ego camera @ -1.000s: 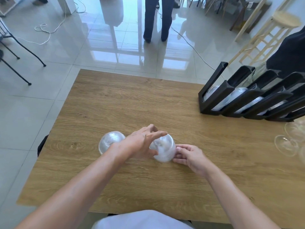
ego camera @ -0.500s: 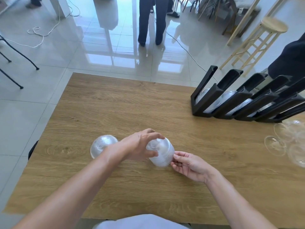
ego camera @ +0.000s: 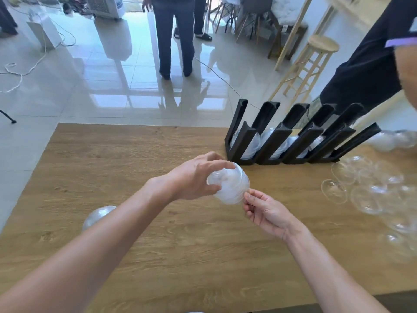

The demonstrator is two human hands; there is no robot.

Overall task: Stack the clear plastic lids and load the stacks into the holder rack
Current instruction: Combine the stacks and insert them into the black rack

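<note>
Gripping a stack of clear lids [ego camera: 228, 185] in my left hand [ego camera: 194, 179], I have it lifted off the wooden table [ego camera: 112, 159], fingers curled over the domed top and thumb under the near side. My right hand [ego camera: 265, 210] sits just beside the stack's lower rim, its fingertips [ego camera: 248, 195] touching or almost touching the edge; I cannot tell whether they pinch it. As I judge it, stacking is finished for this bundle and loading is the step in hand. The holder rack [ego camera: 284, 141] stands ahead and to the right, near the stack, with lids already low in its slots. Next I need to tilt the stack to match a slot's slant and slide it in rim-first. Another stack [ego camera: 98, 216] waits on the table by my left forearm, and loose lids [ego camera: 372, 193] lie well apart at the right.
</note>
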